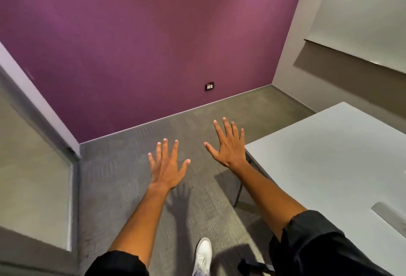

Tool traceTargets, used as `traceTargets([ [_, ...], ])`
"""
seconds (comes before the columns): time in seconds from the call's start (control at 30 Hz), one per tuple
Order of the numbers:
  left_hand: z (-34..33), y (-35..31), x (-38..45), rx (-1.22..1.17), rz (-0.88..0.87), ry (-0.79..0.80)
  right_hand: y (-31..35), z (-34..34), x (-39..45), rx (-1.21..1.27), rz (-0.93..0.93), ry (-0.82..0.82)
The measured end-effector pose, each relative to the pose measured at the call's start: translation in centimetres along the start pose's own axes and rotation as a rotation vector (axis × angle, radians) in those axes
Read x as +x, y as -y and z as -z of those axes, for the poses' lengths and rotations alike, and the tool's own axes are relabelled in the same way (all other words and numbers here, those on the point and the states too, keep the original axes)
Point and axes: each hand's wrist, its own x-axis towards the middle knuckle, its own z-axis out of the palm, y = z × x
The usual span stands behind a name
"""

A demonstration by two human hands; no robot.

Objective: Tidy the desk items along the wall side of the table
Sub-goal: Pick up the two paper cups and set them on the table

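Observation:
My left hand (166, 165) and my right hand (228, 141) are both stretched out in front of me over the carpet, palms down, fingers spread, holding nothing. A pale grey table (325, 159) fills the right side of the view, its near corner just right of my right wrist. No desk items show on the visible part of the tabletop. A grey rectangular cover plate (390, 215) is set into the table near the right edge of the view.
A purple wall (153, 45) with a black socket (209, 86) stands ahead. Grey carpet (123, 179) lies below. A glass partition or door (33, 176) runs along the left. A white shoe (203, 256) is at the bottom. A whiteboard (362, 23) hangs on the right wall.

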Motion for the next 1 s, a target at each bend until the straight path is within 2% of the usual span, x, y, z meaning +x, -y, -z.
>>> traceTargets([
  [0.1, -1.4, 0.4, 5.4, 0.014, 0.004, 0.042, -0.8, -2.5, 5.5, -0.041, 0.016, 0.047],
  [0.43, -4.4, -1.3, 23.9, -0.025, -0.037, 0.143, -4.8, -6.5, 21.3, -0.005, -0.137, 0.107],
  [0.83, -10.6, -5.4, 51.4, -0.004, -0.284, 0.291, -13.2, -13.1, 39.8, -0.034, -0.396, 0.169],
  [1.0, -10.6, -9.4, 64.0, 0.022, -0.430, 0.304, -17.2, -13.1, 48.0, -0.003, -0.569, 0.090],
])
